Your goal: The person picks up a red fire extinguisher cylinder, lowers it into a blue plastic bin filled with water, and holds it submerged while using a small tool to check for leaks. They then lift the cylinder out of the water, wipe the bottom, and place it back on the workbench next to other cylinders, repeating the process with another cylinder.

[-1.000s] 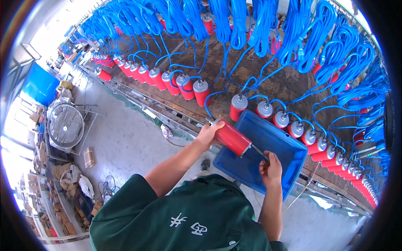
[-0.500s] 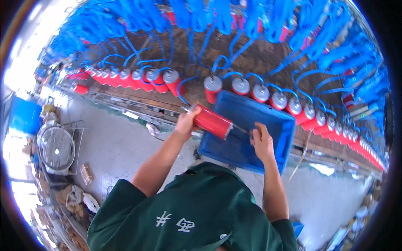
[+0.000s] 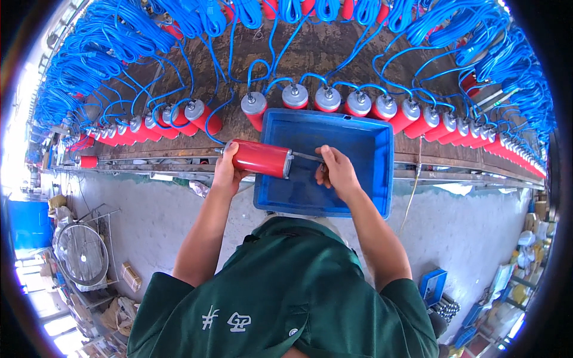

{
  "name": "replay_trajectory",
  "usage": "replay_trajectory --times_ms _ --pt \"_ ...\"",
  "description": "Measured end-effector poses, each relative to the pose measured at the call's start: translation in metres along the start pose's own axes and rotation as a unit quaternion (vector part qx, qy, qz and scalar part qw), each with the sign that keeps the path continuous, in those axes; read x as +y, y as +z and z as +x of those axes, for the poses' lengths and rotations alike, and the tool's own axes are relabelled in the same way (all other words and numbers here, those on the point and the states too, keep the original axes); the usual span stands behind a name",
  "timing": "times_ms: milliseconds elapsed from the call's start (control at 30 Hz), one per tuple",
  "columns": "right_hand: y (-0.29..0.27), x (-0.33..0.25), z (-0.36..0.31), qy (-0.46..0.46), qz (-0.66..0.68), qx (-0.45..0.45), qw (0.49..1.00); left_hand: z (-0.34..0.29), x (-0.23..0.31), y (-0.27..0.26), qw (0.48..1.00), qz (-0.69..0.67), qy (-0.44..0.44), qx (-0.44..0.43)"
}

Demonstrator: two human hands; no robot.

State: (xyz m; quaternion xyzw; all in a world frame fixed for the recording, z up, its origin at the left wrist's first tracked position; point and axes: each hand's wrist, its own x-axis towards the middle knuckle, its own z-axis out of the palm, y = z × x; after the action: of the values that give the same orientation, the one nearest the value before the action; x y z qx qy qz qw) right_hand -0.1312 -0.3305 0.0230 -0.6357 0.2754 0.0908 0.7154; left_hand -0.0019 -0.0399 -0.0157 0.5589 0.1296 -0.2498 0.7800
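My left hand [image 3: 225,170] is closed round the cable end of a glossy red cylinder [image 3: 256,158], which lies nearly level over the left side of a blue plastic crate [image 3: 389,173]. A blue cable runs from that end up to the bench. At the cylinder's other end is a metal rim, and a thin metal rod-like tool [image 3: 305,156] reaches it from my right hand [image 3: 340,172]. Those right fingers are curled round the tool over the crate and hide its grip. Whether the tip is inside the cylinder or only against the rim I cannot tell.
Along the front of the wooden bench [image 3: 239,77] stands a curved row of red cylinders [image 3: 327,99] with grey caps, joined to blue cables. Coiled blue cables [image 3: 128,27] lie behind. A round wire-guarded fan [image 3: 83,253] and a small cardboard box [image 3: 131,276] stand on the floor at left.
The whole view has turned and shifted, so crate and cylinder appear more level and further left. My right fingers are more curled round the tool. The left hand keeps its hold.
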Motion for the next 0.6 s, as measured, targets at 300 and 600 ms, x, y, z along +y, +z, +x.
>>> replay_trajectory --times_ms 300,600 --pt "-0.01 -0.006 0.002 -0.108 -0.173 0.015 0.979 -0.006 0.004 0.004 1.0 0.008 -0.012 -0.007" --pt "-0.024 0.001 -0.015 -0.338 -0.373 0.046 0.863 -0.005 0.006 0.006 1.0 0.024 -0.012 0.01"
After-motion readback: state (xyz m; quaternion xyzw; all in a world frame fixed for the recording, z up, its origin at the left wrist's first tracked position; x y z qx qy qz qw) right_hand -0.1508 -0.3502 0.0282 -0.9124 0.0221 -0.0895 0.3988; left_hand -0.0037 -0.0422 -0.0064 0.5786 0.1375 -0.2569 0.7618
